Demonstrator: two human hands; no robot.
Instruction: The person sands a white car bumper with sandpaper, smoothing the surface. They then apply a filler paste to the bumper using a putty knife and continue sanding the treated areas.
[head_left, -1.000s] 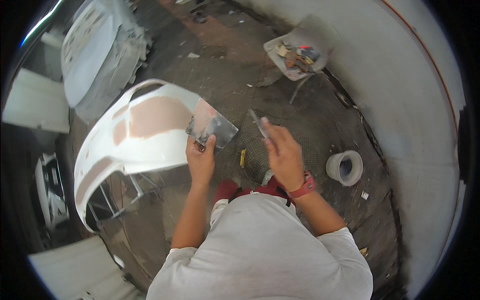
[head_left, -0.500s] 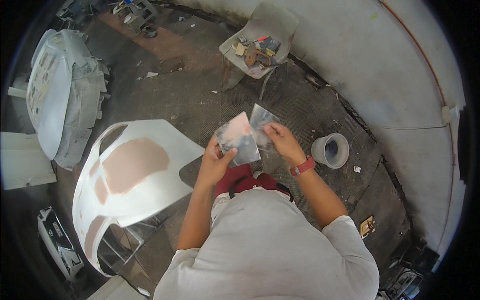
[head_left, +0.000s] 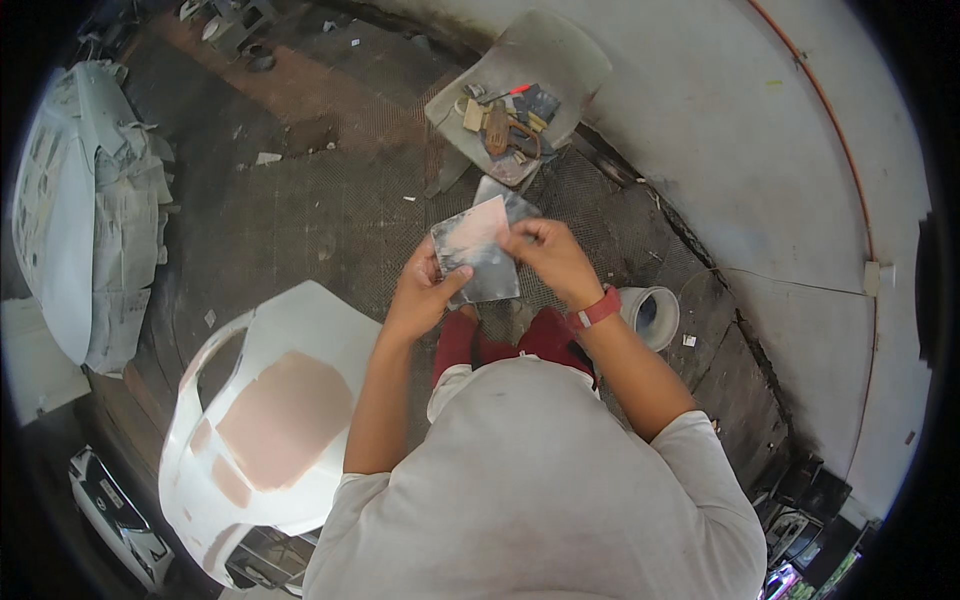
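A dark, littered floor (head_left: 330, 220) meets a pale wall (head_left: 760, 170) on the right, as I view it remotely through the head camera. Centrally, in front of the torso, the smeared plate (head_left: 478, 262) lies between the two hands, tilted, its upper part coated pinkish and its lower part grey. My left hand (head_left: 425, 290) grasps it at the lower left, thumb on the upper face. My right hand (head_left: 552, 258), slightly blurred, has its fingers bent at the plate's right edge and pinches a grey sheet (head_left: 522, 207), which projects from behind the plate's top; I cannot tell whether the two touch. The white bumper (head_left: 270, 420), with pinkish-brown patches, stands lower left, apart from both hands; a bucket (head_left: 660, 340) appears just beside the right wrist.
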